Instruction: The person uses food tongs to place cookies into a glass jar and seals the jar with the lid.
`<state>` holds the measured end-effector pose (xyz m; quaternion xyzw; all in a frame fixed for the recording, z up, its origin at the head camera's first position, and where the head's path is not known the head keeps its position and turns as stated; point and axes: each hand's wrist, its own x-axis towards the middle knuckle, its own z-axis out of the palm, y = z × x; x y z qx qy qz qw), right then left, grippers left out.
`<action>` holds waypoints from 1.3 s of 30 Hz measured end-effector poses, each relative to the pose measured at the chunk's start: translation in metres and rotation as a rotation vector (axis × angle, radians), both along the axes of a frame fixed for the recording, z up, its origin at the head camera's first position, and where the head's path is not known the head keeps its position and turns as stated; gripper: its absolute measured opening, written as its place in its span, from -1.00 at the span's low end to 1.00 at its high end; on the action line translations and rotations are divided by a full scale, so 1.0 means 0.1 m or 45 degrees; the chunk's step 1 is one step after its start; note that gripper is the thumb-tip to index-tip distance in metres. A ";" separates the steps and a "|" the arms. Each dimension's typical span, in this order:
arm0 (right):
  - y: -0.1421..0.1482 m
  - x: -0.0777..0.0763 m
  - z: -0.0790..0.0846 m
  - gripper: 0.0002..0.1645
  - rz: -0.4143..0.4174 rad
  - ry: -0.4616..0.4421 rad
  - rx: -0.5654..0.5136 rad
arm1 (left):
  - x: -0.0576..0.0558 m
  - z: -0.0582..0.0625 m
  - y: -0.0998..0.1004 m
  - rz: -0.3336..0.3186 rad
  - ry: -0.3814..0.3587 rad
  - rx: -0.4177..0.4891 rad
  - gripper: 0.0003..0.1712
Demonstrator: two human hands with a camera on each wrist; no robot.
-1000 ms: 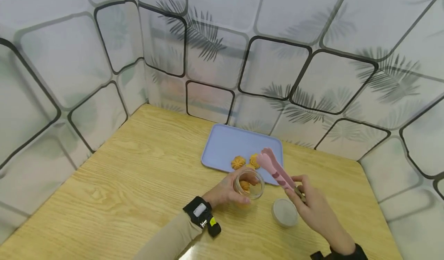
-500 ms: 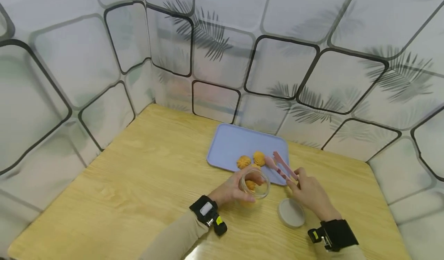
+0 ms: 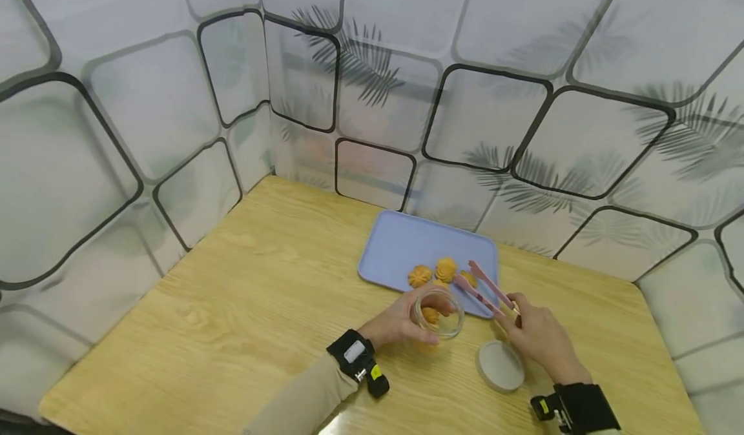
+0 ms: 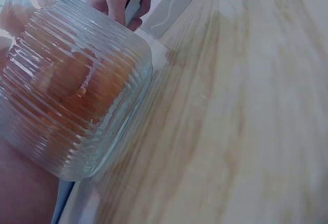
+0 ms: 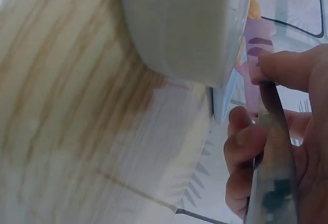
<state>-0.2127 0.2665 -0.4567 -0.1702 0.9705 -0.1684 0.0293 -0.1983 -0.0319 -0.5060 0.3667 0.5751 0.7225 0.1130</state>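
Observation:
My left hand (image 3: 401, 319) grips a ribbed clear glass jar (image 4: 77, 90), its open mouth facing up in the head view. Orange-brown cookies (image 3: 430, 315) show inside the jar. With my right hand (image 3: 540, 335) I hold pink tongs (image 3: 493, 286) by their metal handle (image 5: 277, 172). The tongs are spread over the right part of a blue tray (image 3: 401, 235), and a piped cookie (image 3: 468, 278) shows between their tips. Further left on the tray lie a flower-shaped cookie (image 3: 420, 275) and a swirled cookie (image 3: 445, 269); another is partly hidden behind the jar.
A round whitish lid (image 3: 501, 366) lies on the wooden table (image 3: 244, 280), right of the jar and close to my right hand. Behind the tray rises a patterned curtain (image 3: 372, 112), which also runs along the left and right sides of the table.
My right hand has lowered the tongs to the tray and their arms have spread. A cookie now shows between the tips. My left hand keeps hold of the jar; the view has shifted.

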 end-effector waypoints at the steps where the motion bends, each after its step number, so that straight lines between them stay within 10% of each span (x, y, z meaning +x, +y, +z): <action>1: -0.01 0.00 -0.01 -0.33 0.001 0.019 0.006 | 0.01 -0.01 -0.01 -0.002 -0.001 -0.001 -0.18; 17: -0.06 0.05 -0.19 -0.23 0.011 0.221 0.078 | 0.07 -0.07 -0.06 0.008 -0.004 -0.023 -0.13; 28: -0.11 0.02 -0.18 -0.18 -0.080 -0.050 -0.073 | 0.05 -0.06 -0.09 0.006 -0.009 -0.021 -0.08; 33: -0.12 0.01 -0.18 -0.69 -0.022 0.048 -0.136 | 0.02 -0.04 -0.07 0.006 0.010 -0.027 -0.07; 39: -0.10 -0.01 -0.16 -0.74 -0.012 0.083 -0.142 | -0.03 -0.02 -0.02 0.004 0.031 -0.035 -0.06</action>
